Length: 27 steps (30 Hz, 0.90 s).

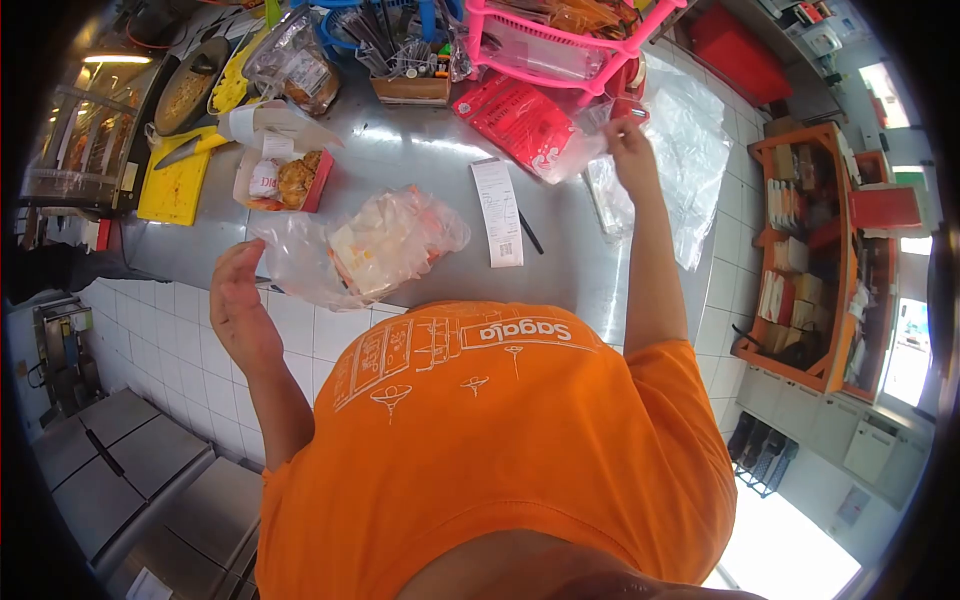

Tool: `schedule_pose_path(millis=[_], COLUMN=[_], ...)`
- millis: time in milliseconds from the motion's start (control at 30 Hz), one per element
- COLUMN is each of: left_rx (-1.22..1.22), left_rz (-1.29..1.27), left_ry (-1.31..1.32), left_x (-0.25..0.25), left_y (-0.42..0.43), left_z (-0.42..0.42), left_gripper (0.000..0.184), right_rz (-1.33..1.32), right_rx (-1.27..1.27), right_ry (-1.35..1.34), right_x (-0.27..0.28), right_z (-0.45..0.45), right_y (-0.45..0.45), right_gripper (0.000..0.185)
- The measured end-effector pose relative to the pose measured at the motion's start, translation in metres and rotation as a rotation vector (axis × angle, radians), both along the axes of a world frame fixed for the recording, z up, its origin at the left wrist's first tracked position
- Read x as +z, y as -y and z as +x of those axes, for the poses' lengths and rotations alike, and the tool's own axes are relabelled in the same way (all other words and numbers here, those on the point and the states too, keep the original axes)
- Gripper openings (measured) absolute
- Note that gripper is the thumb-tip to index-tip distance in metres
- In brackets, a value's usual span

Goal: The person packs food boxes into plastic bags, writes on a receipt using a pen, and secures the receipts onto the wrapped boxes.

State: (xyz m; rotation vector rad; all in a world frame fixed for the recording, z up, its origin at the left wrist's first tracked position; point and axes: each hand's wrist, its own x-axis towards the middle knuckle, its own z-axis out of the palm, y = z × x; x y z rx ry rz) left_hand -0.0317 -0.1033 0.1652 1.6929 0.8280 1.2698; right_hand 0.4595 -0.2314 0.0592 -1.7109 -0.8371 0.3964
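My left hand [240, 300] is raised at the table's front edge, fingers apart and holding nothing, beside a clear plastic bag [380, 250] with wrapped items inside. My right hand [628, 150] is out at the right with its fingers drawn together by a translucent plastic piece [578, 158]; whether it grips that piece is too small to tell. Next to this hand lie a red packet [515, 118] and clear plastic sheets [685, 150]. A printed receipt [498, 213] and a black pen [530, 232] rest between the hands. Behind the bag sits an open box [318, 192] with fried food.
A knife [178, 150] lies across a yellow cutting board [172, 188] at the left. Along the back of the metal table [400, 150] stand a pink rack [560, 68], a utensil holder [412, 90] and a bagged item [308, 78]. An orange shelf [765, 260] is at the right.
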Motion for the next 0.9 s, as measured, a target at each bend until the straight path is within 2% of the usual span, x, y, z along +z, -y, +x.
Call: schedule_pose_path(millis=[67,133,200,233,333,400,433,467,567,667,800,900], left_rx=[0.013,0.06,0.121,0.161,0.281,0.299,0.249,0.24,0.193,0.153,0.139,0.095], left_rz=[0.013,-0.001,0.002,0.009,-0.015,-0.069,-0.209,-0.216,-0.241,-0.275,-0.281,-0.267], left_ry=[0.003,0.023,-0.014,-0.062,-0.335,-0.491,-0.486,-0.4,-0.18,-0.053,-0.006,-0.049], left_x=[0.004,0.004,0.007,0.012,0.026,0.03,0.036,0.037,0.035,0.028,0.025,0.021], left_y=[0.009,0.018,0.026,0.031,0.041,0.04,0.039,0.04,0.042,0.043,0.041,0.037], left_z=[0.0,0.0,0.008,0.021,0.052,0.061,0.061,0.06,0.051,0.036,0.03,0.021], left_gripper=[0.046,0.044,0.042,0.042,0.046,0.044,0.033,0.027,0.017,0.016,0.016,0.02], right_rz=[0.099,0.361,0.52,0.632,0.589,0.205,-0.1,-0.402,-0.64,-0.417,-0.105,-0.306], right_rx=[0.0,-0.077,-0.287,-0.393,-0.433,0.064,0.331,0.586,0.698,0.554,0.157,0.134], right_ry=[-0.087,-0.165,-0.294,-0.45,-1.102,-0.765,-0.62,-0.456,-0.457,-0.39,-0.257,0.535], right_x=[0.033,0.062,0.057,0.052,0.041,-0.04,-0.032,-0.017,0.01,0.022,0.006,-0.044], right_z=[-0.001,0.006,0.023,0.026,0.003,0.0,-0.019,-0.043,-0.07,-0.059,-0.038,-0.007], right_y=[0.004,0.013,0.031,0.038,0.058,0.081,0.086,0.087,0.081,0.06,0.015,-0.013], right_gripper=[0.027,0.029,0.03,0.029,0.038,0.043,0.04,0.037,0.028,0.03,0.047,0.07])
